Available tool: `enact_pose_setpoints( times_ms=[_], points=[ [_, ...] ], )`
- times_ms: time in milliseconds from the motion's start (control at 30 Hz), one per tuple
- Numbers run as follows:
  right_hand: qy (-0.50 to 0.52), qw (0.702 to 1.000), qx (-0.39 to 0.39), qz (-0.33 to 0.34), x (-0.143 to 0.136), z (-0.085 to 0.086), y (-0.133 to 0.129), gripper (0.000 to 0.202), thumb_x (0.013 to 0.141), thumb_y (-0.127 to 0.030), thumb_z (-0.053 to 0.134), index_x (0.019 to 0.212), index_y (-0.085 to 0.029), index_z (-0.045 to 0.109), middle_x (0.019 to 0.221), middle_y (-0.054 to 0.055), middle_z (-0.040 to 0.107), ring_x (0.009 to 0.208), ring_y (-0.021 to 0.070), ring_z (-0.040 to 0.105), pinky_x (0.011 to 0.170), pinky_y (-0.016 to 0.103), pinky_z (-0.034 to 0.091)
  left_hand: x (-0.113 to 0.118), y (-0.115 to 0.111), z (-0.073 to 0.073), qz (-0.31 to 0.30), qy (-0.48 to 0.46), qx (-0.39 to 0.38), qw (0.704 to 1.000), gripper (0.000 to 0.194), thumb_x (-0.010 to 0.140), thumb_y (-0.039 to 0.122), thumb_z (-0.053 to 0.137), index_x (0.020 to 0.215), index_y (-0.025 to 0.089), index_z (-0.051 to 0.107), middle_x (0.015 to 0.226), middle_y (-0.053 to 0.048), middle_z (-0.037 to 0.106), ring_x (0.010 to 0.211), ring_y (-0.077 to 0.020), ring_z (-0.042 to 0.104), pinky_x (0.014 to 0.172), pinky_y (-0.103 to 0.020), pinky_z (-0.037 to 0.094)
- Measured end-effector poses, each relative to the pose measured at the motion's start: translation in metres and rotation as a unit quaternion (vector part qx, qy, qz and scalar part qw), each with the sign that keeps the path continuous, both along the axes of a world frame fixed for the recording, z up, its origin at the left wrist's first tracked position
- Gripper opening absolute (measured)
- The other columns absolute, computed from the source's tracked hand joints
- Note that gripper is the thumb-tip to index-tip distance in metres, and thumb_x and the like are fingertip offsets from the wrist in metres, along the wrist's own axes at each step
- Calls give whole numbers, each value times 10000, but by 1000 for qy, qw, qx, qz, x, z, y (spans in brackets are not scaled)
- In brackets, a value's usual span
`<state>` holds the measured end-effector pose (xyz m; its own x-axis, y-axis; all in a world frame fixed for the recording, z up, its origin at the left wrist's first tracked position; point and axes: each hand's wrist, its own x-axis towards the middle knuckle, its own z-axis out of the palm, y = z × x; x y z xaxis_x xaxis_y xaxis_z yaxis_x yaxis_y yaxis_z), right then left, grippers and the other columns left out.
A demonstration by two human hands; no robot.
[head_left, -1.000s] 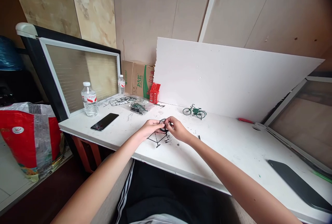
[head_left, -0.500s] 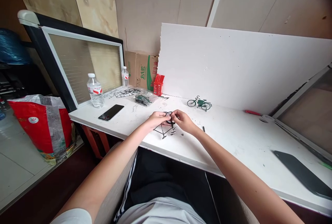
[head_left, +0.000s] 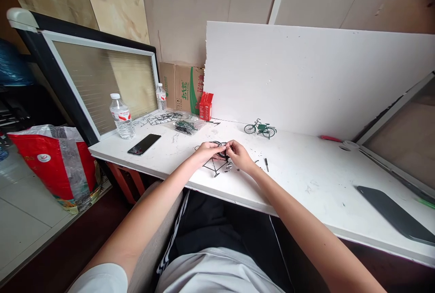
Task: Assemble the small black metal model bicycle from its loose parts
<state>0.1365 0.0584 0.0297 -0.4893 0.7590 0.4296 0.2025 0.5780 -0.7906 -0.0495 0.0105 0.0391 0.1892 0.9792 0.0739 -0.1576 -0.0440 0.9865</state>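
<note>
Near the table's front edge, my left hand [head_left: 208,151] pinches a small spoked wheel [head_left: 222,145] from its left side. My right hand [head_left: 237,153] is closed at the wheel's right side, its fingertips touching my left ones; any small part between them is too small to make out. Just below my hands lies a thin black bicycle frame [head_left: 215,164] with small dark and silver parts [head_left: 229,166] beside it. A finished-looking green model bicycle [head_left: 261,128] stands farther back by the white board.
On the white table [head_left: 299,170] a phone [head_left: 144,144], a bottle [head_left: 122,117], a bag of green parts [head_left: 185,126] and black part frames [head_left: 163,118] lie left. A small black tool [head_left: 266,165] is right of my hands, a dark flat tablet-like object [head_left: 396,213] far right.
The view has shifted slightly. My right hand's fingers have turned a little at the wheel, and small parts beside my right wrist show more clearly. Both hands stay together.
</note>
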Motion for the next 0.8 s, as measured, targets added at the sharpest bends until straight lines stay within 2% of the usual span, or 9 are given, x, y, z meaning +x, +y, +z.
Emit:
enact_pose_setpoints(
  times_ms=[133, 267, 433, 633, 800],
  points=[
    [3, 1000, 10, -19, 0, -8, 0, 184, 986, -411, 513, 943, -234, 540, 825, -5, 599, 747, 177, 538, 721, 322, 447, 5, 2, -6, 18, -10, -11, 1000, 487, 764, 481, 907, 1029, 91, 785, 1032, -148, 773, 859, -223, 739, 881, -394, 593],
    [3, 999, 23, -35, -1, -12, -1, 168, 965, -395, 525, 957, -230, 553, 859, 4, 621, 773, 181, 548, 739, 324, 447, 6, 3, -13, 11, -36, -10, 999, 484, 756, 453, 918, 1041, 89, 775, 1043, -136, 767, 904, -222, 741, 936, -409, 587],
    [6, 999, 17, -31, 0, -11, -4, 174, 939, -397, 532, 958, -226, 563, 917, 34, 653, 855, 202, 587, 775, 334, 487, 4, 7, -18, 20, -21, -16, 999, 473, 748, 460, 923, 995, 91, 761, 1000, -120, 768, 853, -207, 740, 896, -378, 591],
    [-3, 999, 18, -28, 2, -9, -7, 241, 970, -442, 544, 993, -217, 626, 990, 62, 704, 922, 215, 641, 833, 358, 536, -1, 10, -22, 12, -23, -19, 999, 465, 777, 429, 906, 1075, 102, 765, 1050, -124, 773, 854, -196, 738, 908, -380, 587],
    [12, 999, 25, -29, 6, -8, -6, 233, 939, -388, 611, 1038, -209, 723, 1258, 121, 733, 1134, 260, 687, 958, 421, 575, -1, 8, -20, 31, -38, -33, 998, 423, 771, 385, 912, 1044, 99, 761, 1042, -118, 770, 854, -189, 725, 932, -394, 584]
  ],
)
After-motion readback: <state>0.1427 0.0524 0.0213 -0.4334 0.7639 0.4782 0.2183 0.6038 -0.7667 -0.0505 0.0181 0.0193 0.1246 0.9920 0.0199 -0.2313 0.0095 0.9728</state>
